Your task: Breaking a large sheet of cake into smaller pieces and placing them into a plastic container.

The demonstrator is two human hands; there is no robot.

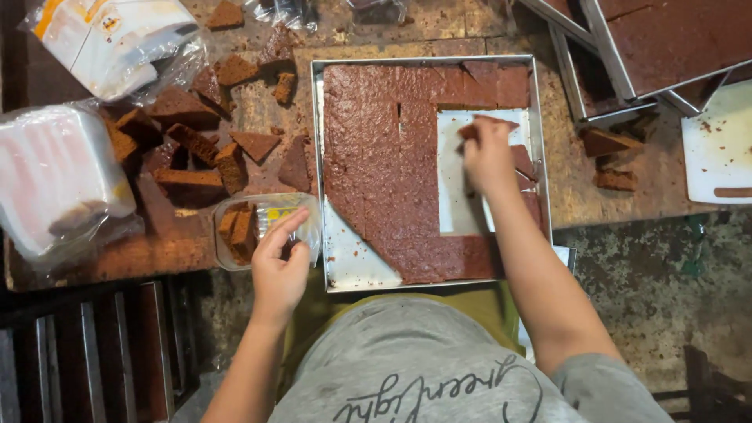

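Observation:
A square metal baking tray (317, 164) holds a large slab of brown cake (380, 164) with a rectangular section cut out. My right hand (487, 157) reaches into the cut-out area and grips a triangular cake piece (486, 125) by its edge. My left hand (280, 262) rests on a clear plastic container (266, 227), which has brown cake slices standing inside at its left end.
Loose cake pieces (196, 149) lie scattered on the worn table left of the tray. Stacks of plastic containers in bags (55, 176) sit at far left. More metal trays with cake (674, 39) and a white cutting board (717, 149) stand at right.

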